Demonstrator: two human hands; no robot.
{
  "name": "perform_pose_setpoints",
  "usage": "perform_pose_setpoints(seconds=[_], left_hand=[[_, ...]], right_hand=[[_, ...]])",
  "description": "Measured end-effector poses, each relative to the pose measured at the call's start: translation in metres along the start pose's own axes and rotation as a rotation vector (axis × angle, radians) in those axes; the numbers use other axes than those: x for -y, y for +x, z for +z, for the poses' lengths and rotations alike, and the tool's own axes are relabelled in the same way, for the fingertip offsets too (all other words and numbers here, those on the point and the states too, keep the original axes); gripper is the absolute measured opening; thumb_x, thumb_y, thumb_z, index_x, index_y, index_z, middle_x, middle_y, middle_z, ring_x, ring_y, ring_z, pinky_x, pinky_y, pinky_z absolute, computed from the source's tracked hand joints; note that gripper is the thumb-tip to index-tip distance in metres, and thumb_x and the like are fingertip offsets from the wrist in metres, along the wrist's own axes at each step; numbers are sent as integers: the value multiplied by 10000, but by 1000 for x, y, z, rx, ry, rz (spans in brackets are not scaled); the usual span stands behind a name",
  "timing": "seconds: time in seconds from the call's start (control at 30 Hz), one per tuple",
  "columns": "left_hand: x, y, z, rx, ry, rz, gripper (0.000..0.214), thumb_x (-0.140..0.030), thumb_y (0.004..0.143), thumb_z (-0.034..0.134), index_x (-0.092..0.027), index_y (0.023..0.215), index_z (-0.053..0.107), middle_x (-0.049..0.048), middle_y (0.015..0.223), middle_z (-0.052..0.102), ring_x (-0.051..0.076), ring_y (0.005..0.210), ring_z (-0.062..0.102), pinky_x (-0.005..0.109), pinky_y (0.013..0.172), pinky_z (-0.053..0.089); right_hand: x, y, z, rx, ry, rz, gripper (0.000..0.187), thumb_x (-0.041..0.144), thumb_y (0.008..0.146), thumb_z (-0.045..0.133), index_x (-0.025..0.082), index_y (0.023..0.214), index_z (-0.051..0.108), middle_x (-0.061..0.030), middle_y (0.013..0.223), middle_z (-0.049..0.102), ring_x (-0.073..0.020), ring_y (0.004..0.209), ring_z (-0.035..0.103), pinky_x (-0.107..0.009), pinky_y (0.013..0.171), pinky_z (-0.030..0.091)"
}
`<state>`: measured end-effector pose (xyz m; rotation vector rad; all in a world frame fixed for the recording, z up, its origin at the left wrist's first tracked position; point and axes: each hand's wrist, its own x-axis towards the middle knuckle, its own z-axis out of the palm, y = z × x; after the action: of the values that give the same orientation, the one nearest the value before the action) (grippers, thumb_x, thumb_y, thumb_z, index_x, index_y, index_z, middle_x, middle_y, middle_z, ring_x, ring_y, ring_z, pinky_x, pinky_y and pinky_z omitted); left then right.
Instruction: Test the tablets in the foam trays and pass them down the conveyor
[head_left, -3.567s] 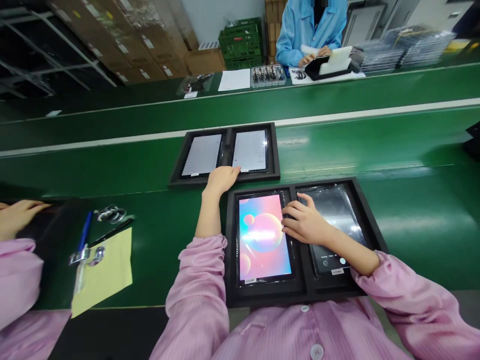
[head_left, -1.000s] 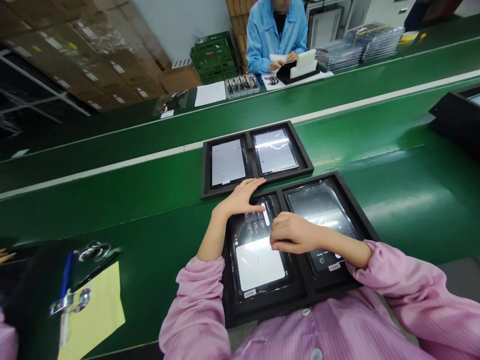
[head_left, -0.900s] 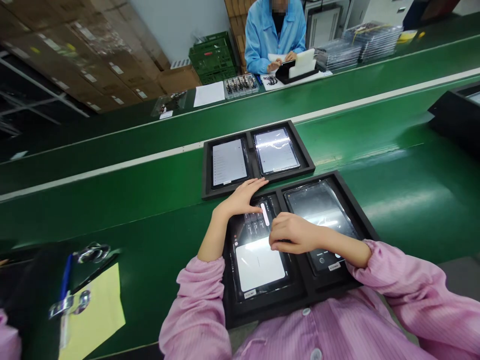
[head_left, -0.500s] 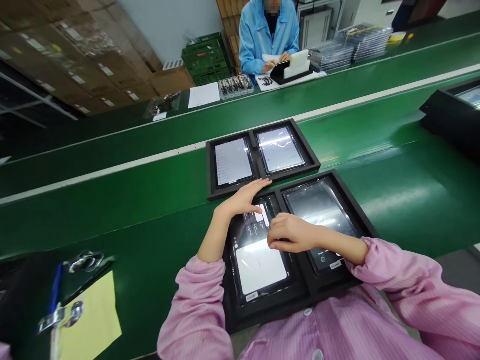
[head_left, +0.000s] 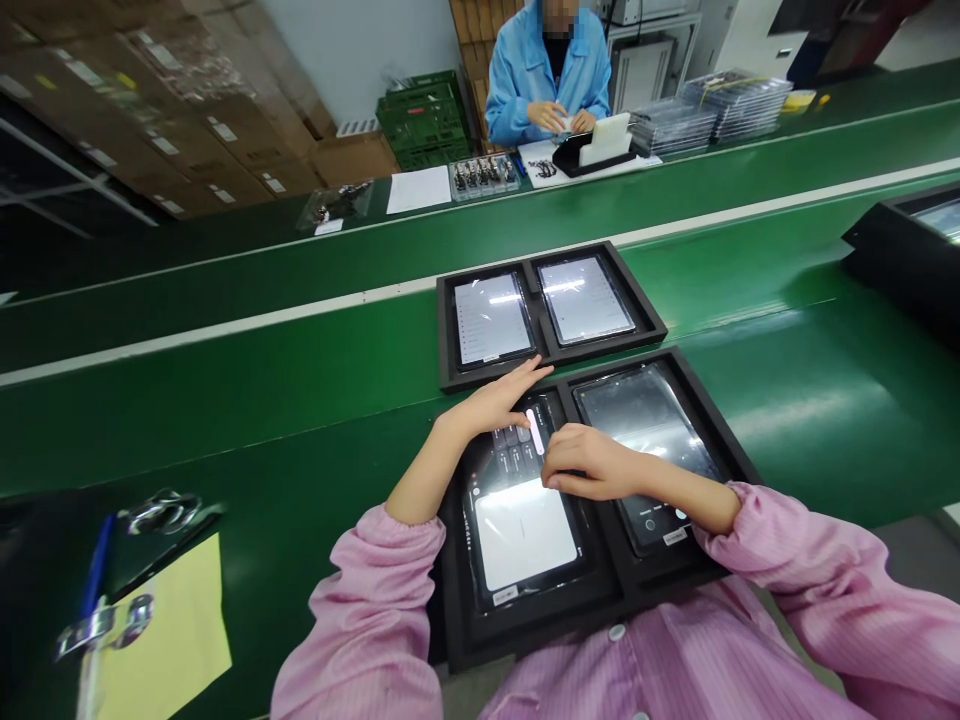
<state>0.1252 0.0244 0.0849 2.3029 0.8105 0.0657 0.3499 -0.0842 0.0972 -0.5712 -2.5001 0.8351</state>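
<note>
My left hand is open, its fingers stretched out over the top edge of the left tablet, near the gap between two black trays. My right hand is closed loosely, its fingers curled just above or touching that screen; contact cannot be made out. The screen shows a panel of dark tiles and a bright white area. Beside it, partly under my right forearm, lies a darker tablet. Both sit in the near black tray, and film covers their screens.
Behind stands a second black tray with two lit tablets. Yellow paper, a blue pen and rolls of clear tape lie left. A co-worker in blue sits across the green bench. Another black tray stands right.
The far tray has shifted slightly right relative to the near one. One bright tile on the left tablet has turned grey. My hands have barely moved. The co-worker's hands have shifted.
</note>
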Motion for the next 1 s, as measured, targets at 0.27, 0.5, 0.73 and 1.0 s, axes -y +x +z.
perform_pose_setpoints(seconds=[0.27, 0.5, 0.73, 1.0], left_hand=[[-12, -3, -3, -47, 50, -98, 980, -287, 822, 777, -295, 1603, 186, 115, 1698, 44, 267, 1558, 141, 423, 1239, 232], [-16, -6, 0, -90, 315, -103, 1229, -323, 739, 857, -364, 1602, -16, 191, 1680, 7, 369, 1551, 69, 642, 1216, 99], [-29, 22, 12, -86, 537, -175, 1697, -153, 494, 985, -335, 1464, -395, 253, 1552, -322, 491, 1443, -225, 797, 1124, 43], [-25, 23, 12, -27, 518, -121, 1658, -172, 552, 962, -338, 1421, -440, 198, 1533, -382, 457, 1432, -258, 776, 1135, 0]], right_hand=[[0, -4, -13, -75, 43, -22, 295, 313, 1047, 425, 197, 904, 655, -43, 857, 728, -180, 845, 628, -343, 838, 440], [-2, -46, -96, -189, 37, 168, 313, 434, 1027, 474, 212, 1045, 694, -67, 1002, 739, -201, 956, 663, -360, 868, 503], [-100, -117, -182, -679, -86, 859, 396, 578, 884, 559, 226, 999, 699, -80, 1102, 721, -277, 1114, 629, -442, 1045, 458], [-190, -121, -183, -665, -99, 1330, 603, 587, 987, 252, 162, 1117, 660, -191, 1110, 688, -321, 1103, 608, -466, 951, 480]])
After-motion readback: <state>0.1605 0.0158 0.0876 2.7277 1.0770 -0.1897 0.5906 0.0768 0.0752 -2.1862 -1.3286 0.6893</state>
